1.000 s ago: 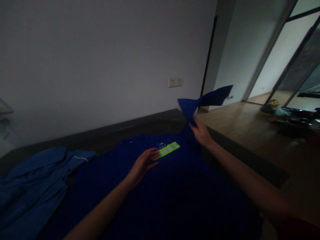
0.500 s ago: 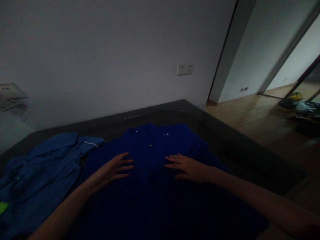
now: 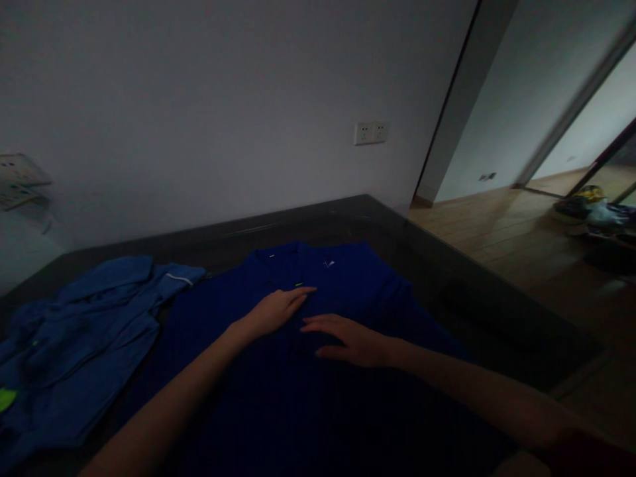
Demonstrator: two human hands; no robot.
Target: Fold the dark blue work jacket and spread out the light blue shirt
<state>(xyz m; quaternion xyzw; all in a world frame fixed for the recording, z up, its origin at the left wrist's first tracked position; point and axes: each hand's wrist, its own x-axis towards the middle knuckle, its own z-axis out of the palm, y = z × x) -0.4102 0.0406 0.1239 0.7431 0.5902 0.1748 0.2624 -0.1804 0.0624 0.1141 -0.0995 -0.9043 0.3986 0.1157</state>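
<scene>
A dark blue collared shirt [image 3: 342, 285] lies spread on the dark table [image 3: 342, 222], its collar toward the wall and a small white logo on the chest. Over the middle of the shirt, just below a small yellow-green tag, is my left hand [image 3: 275, 310], fingers stretched out toward the right. My right hand [image 3: 345, 339] is a little nearer to me, fingers extended to the left with the thumb apart. Neither hand grips the cloth. Whether the palms touch it is hard to see in the dim light.
Left of the shirt lies a crumpled lighter-blue garment [image 3: 94, 331] with a white stripe. A double wall socket [image 3: 371, 132] is above the table, and socket panels [image 3: 22, 179] are at far left. Bundled items [image 3: 596, 209] sit on the wooden floor [image 3: 477, 222].
My left hand has moved right and slightly up to the middle of the shirt. My right hand has shifted left, so the hands are now close together.
</scene>
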